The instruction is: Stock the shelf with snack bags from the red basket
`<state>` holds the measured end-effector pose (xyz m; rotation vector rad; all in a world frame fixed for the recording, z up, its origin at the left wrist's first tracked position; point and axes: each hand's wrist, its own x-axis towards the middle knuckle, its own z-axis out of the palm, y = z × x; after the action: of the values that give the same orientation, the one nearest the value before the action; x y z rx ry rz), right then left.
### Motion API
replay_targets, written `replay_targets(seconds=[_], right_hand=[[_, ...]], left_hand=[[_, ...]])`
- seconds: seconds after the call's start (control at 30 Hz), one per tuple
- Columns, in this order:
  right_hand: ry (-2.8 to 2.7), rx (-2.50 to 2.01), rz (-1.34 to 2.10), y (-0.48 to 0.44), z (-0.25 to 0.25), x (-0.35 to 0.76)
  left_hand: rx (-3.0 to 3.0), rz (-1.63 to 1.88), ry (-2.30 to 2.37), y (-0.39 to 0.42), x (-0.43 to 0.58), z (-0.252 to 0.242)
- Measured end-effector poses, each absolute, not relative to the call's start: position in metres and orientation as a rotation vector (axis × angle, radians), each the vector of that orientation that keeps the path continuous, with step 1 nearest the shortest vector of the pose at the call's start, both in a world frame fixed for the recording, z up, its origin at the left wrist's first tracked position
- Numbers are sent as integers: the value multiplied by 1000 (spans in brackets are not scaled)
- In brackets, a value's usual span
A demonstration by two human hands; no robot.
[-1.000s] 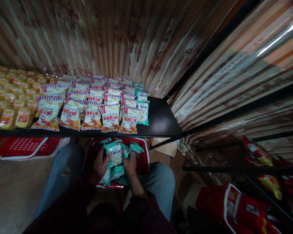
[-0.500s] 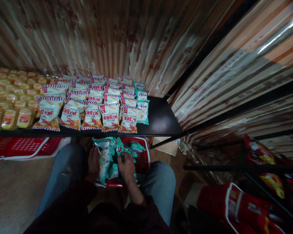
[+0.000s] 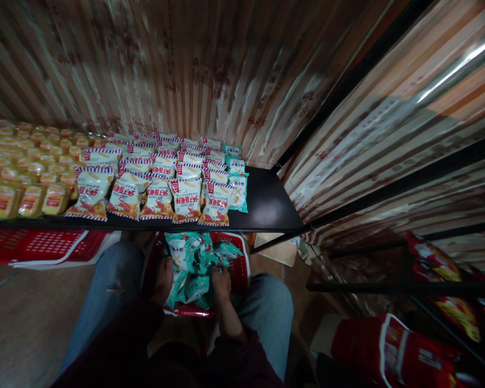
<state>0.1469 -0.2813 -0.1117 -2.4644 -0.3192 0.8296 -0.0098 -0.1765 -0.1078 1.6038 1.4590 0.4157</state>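
Observation:
A red plastic basket (image 3: 242,268) stands between my knees, heaped with teal-and-white snack bags (image 3: 196,288). At its left side my left hand (image 3: 164,277) is closed against a snack bag (image 3: 178,251) that stands up with its printed front showing; some fingers are hidden. Inside the right half, my right hand (image 3: 221,281) pinches a crumpled teal bag (image 3: 208,263), its fingertips partly covered. Above the basket, a short row of the same teal bags (image 3: 238,192) stands at the right end of the packs on a black shelf (image 3: 269,196).
White-and-orange snack bags (image 3: 187,199) stand in rows left of the teal ones, then yellow packaged cakes (image 3: 55,199). Another red basket (image 3: 44,245) sits beneath the shelf at left. A cardboard box (image 3: 275,248) lies under its right end. A metal rack bar (image 3: 388,288) crosses at right.
My right hand has shifted right and toward me among the bags. The upright bag at left has slid up and away, and my left hand sits lower against it. The view has tilted slightly.

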Motion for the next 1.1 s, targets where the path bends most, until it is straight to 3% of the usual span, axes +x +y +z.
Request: replay_targets(seconds=[0.37, 1.1], right_hand=[[-327, -2576, 1039, -299, -95, 141], [-398, -2564, 1092, -311, -99, 146]], left_hand=[[1686, 169, 1510, -184, -15, -93], [1722, 34, 1548, -190, -18, -102]])
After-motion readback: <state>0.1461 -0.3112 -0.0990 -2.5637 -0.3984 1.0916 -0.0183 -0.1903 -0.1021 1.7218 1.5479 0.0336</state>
